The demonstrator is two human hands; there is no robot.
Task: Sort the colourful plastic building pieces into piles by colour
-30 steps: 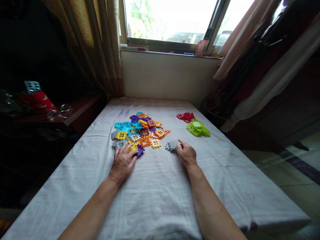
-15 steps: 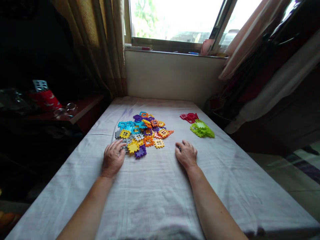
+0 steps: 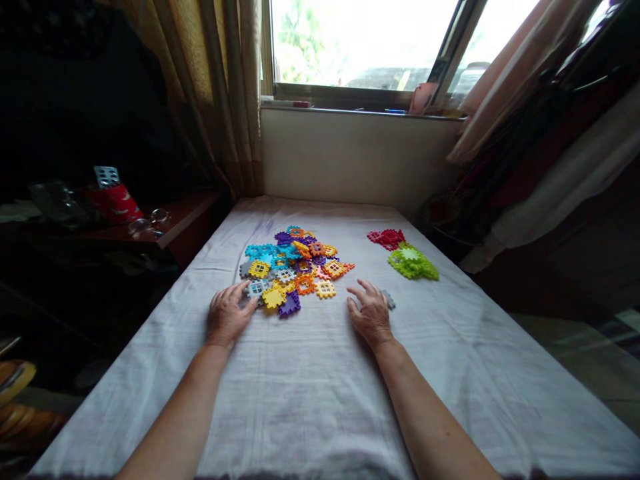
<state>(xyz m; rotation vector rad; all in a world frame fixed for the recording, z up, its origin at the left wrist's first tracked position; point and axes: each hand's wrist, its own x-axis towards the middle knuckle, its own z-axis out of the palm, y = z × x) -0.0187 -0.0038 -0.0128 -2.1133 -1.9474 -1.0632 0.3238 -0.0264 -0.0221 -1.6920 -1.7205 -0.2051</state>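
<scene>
A mixed pile of interlocking plastic tiles (image 3: pixel 303 267) in blue, purple, orange, yellow and grey lies on the cloth. At its near left edge, my left hand (image 3: pixel 229 313) rests with fingers apart, thumb and fingertips beside a light grey window tile (image 3: pixel 257 289). My right hand (image 3: pixel 370 313) is right of the pile, palm down, fingers spread, holding nothing I can see. Just beyond its right side lies a grey tile (image 3: pixel 389 299), partly hidden by the hand. Farther back on the right are a heap of red tiles (image 3: pixel 387 239) and a heap of lime-green tiles (image 3: pixel 414 262).
A pale cloth (image 3: pixel 300 400) covers the table, which meets the wall under the window. On the left, a dark side table (image 3: pixel 185 217) holds a red container (image 3: pixel 116 203) and glasses (image 3: pixel 150 223). Clothes (image 3: pixel 535 200) hang along the right side.
My right hand's fingers have loosened, and a grey tile now shows on the cloth at its right. My left fingers have spread, uncovering more of the grey window tile. The whole view has shifted slightly.
</scene>
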